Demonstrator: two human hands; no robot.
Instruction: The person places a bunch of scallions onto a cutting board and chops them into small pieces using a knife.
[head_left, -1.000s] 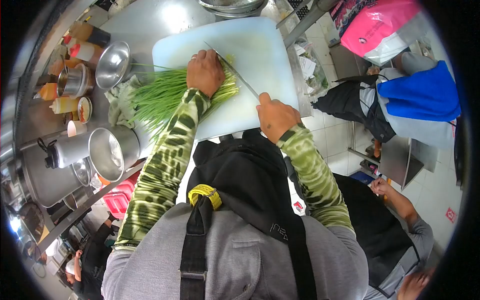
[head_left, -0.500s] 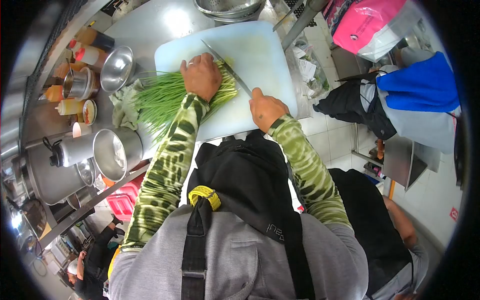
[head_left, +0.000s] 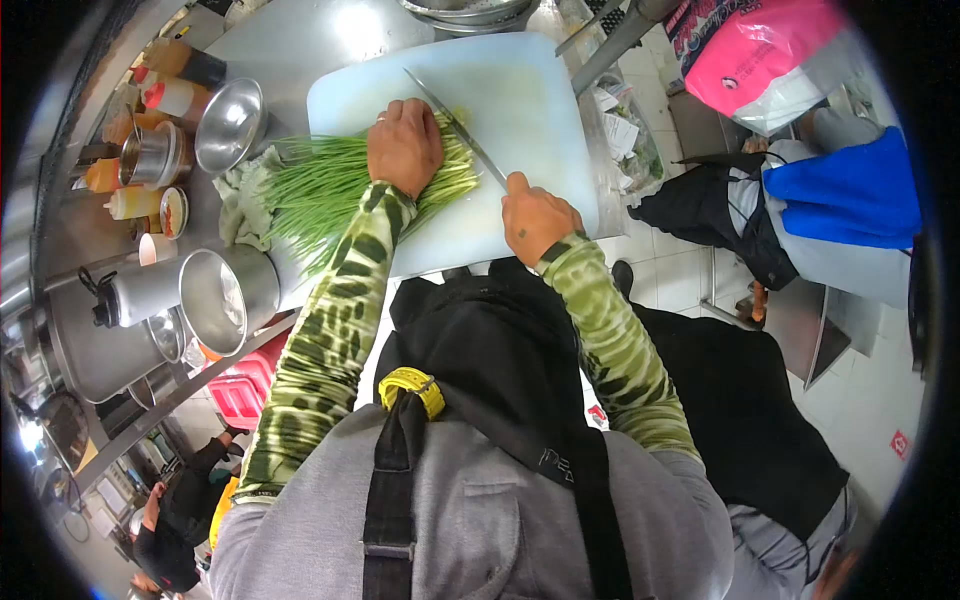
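Note:
A bundle of long green chives (head_left: pixel 318 185) lies across the white cutting board (head_left: pixel 535 110), pale ends toward the right, leafy tips hanging past the board's left edge. My left hand (head_left: pixel 405 148) presses down on the bundle near the pale ends, its fingers curled over the stalks. In my right hand (head_left: pixel 540 220) is the handle of a kitchen knife (head_left: pixel 456 125). Its long blade slants up and left beside the pale ends, close to my left fingers. The handle is mostly hidden by my grip.
A crumpled cloth (head_left: pixel 245 200) lies left of the board. Beyond it are a steel bowl (head_left: pixel 231 125), a steel pot (head_left: pixel 215 300), a bottle (head_left: pixel 140 295) and several sauce bottles. Stacked colanders (head_left: pixel 470 12) stand behind. Another person in a black apron (head_left: pixel 730 400) is close on my right.
The view has shifted slightly. Both my hands and the knife stay nearly the same on the board. The person at my right has moved further into view.

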